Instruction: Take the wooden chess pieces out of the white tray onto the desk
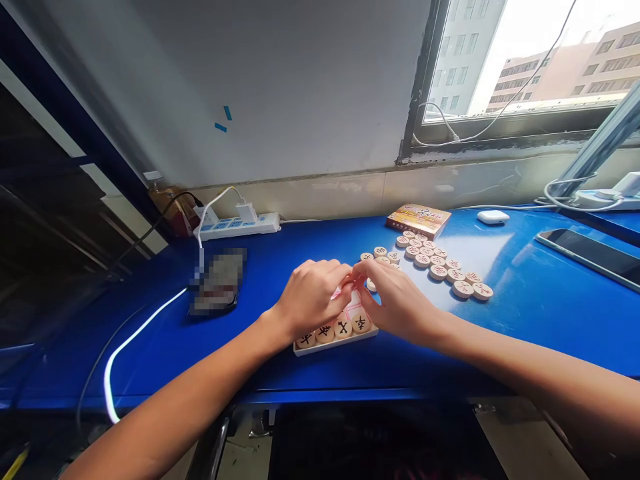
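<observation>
My one view comes from a camera worn on my head, looking forward and down over the shiny blue desk (280, 373) to the pale grey wall (310, 87) behind it; my bare hands (313, 297) sit near the middle at close range, the dark-framed window (520, 67) lies farther off at upper right, and no second view shares any part

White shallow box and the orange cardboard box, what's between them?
In the head view, loose round wooden game pieces and part of the right hand lie between them.
</observation>
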The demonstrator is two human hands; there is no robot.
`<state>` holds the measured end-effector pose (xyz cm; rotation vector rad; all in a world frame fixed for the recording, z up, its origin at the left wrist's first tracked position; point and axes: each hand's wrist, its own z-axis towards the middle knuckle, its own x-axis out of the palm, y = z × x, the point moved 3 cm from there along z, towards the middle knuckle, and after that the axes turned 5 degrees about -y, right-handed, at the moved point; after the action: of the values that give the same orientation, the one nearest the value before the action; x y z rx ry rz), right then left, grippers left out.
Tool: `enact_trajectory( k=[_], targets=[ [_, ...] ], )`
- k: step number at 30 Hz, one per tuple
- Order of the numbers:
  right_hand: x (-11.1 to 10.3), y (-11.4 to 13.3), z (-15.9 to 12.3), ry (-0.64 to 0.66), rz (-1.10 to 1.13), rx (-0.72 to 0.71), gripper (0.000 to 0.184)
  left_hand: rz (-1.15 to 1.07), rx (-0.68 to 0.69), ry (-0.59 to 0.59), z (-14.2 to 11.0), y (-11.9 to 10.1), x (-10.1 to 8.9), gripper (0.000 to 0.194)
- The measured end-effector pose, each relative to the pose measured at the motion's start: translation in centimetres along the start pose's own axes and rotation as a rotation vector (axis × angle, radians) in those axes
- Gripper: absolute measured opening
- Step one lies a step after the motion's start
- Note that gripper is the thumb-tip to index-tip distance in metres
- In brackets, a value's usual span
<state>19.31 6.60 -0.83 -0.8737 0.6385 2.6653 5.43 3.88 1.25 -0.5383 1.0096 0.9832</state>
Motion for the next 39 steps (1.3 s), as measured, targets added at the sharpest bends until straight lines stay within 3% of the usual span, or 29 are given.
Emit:
enact_trajectory(
  k=[13,25,30,33,36,39],
  targets=[
    [-0.4,0.9,-0.2,-0.005,0.018,0.018,0.019,0.045,0.051,-0.078,0.0,0.2,-0.4,0.017],
    [-0.3,1.6,-0.5,0.127,-0.184,-0.03,0.025,0.119,0.131,-0.112,0.1,-0.1,-0.1,0.015],
    [-1.0,2.1,0.1,0.154,-0.38,-0.017,0.011,0.098,0.08,-0.101,0.4,-0.3,-0.1,0.017],
    [-1.4,1.6,0.3,0.134,-0.465,0.037,0.008,-0.074,-0.032,-0.117,0.5,0.4,-0.2,0.017],
    [-1.1,0.2,0.4,0.156,-0.409,0.064,0.02,-0.402,-0.254,-0.144,0.5,1.8,-0.2,0.02],
    [-0.5,-1.0,0.5,0.181,-0.296,0.037,0.032,-0.712,-0.375,-0.071,0.4,2.2,0.4,0.033]
  ],
)
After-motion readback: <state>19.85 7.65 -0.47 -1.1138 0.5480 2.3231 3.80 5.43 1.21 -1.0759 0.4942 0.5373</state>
